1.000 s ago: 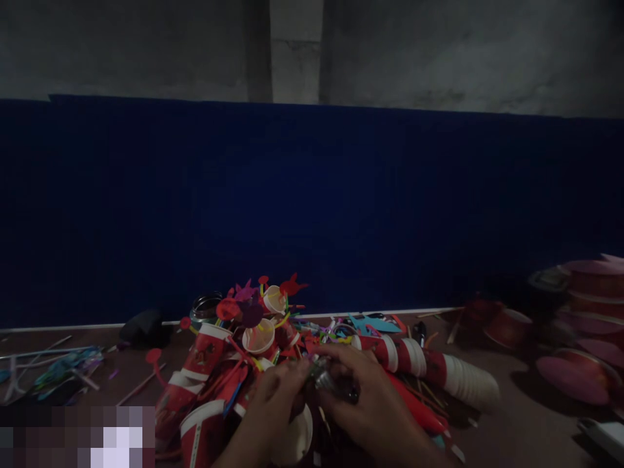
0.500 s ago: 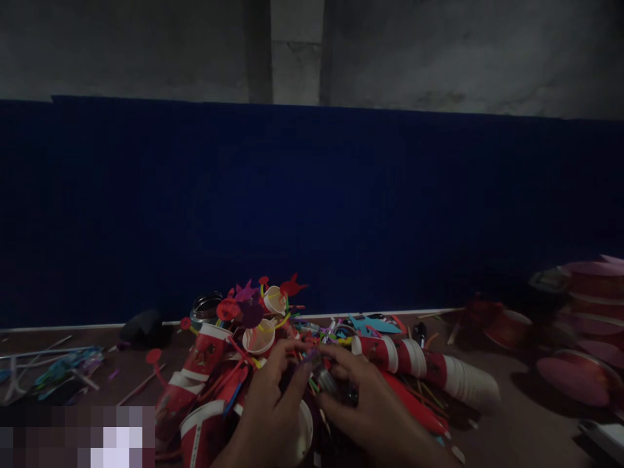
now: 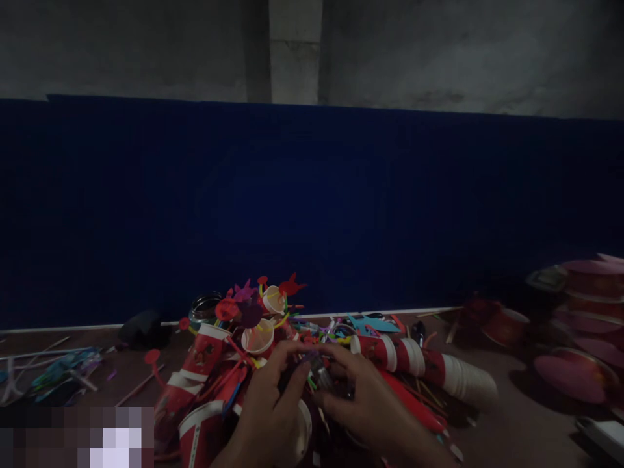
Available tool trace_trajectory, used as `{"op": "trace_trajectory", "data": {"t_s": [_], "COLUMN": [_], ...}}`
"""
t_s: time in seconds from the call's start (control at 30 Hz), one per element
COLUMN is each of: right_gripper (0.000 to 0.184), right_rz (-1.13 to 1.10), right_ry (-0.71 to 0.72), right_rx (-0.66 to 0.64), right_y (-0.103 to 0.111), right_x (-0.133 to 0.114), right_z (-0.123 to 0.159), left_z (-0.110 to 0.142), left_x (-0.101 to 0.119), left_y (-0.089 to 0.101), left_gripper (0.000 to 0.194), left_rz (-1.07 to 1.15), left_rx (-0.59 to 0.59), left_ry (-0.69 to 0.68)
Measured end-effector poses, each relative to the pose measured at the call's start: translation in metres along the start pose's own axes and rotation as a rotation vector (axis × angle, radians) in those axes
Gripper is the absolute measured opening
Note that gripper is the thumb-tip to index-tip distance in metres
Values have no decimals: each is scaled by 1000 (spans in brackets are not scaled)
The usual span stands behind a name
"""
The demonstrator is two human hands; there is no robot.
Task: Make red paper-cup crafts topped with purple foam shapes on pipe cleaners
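Note:
My left hand [image 3: 268,400] and my right hand [image 3: 363,393] meet in the middle of the pile, fingertips almost touching. Both are closed in a pinch around a small purple piece [image 3: 311,356]. A short clear, shiny piece [image 3: 322,376] shows between them, nearer my right fingers. It is too dark and small to tell what these pieces are. Below my left hand, a white-rimmed paper cup [image 3: 305,429] is partly hidden. To the left lie red paper cups [image 3: 209,354] with stalks and cut-out shapes attached. Nested paper cups [image 3: 470,383] lie on their side at the right.
A blue panel [image 3: 312,208] stands behind the table [image 3: 517,422]. Teal scraps and sticks [image 3: 68,370] lie far left, beside a dark lump [image 3: 143,328]. A glass jar [image 3: 207,305] stands behind the cups. Stacked red-and-pink tubs [image 3: 592,325] and a white object [image 3: 604,439] are at the right.
My hands stay together in nearly the same place. The clear piece between them shows more plainly and has turned slightly. The whole view has shifted a little.

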State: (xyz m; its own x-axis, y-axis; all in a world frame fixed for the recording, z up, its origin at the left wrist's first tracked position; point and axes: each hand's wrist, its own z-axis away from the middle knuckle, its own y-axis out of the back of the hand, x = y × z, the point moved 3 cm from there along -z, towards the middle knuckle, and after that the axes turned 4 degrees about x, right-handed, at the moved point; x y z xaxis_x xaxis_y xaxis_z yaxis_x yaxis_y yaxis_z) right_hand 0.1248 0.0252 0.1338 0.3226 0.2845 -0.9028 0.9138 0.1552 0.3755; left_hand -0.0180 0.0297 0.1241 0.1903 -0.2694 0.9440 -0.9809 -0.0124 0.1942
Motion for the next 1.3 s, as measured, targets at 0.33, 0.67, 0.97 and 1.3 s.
{"op": "trace_trajectory", "data": {"t_s": [0.33,0.67,0.97,1.3], "right_gripper": [58,43,39,45], "right_rz": [-68,-232,-501,-537], "right_ry": [-88,-289,-413,-351], "right_rx": [-102,-183,-110,-8], "right_y": [3,5,5,9], "right_x": [7,28,32,33], "right_z": [-2,-13,-21,-22], "left_z": [-1,-5,2,6], "left_x": [-7,-13,-15,-15], "left_y": [-5,-8,-12,-13], "left_gripper": [14,11,9,8], "left_rz": [81,73,-14,-73], "left_rx": [-143,-273,-387,-393], "left_ry": [120,226,277,218]}}
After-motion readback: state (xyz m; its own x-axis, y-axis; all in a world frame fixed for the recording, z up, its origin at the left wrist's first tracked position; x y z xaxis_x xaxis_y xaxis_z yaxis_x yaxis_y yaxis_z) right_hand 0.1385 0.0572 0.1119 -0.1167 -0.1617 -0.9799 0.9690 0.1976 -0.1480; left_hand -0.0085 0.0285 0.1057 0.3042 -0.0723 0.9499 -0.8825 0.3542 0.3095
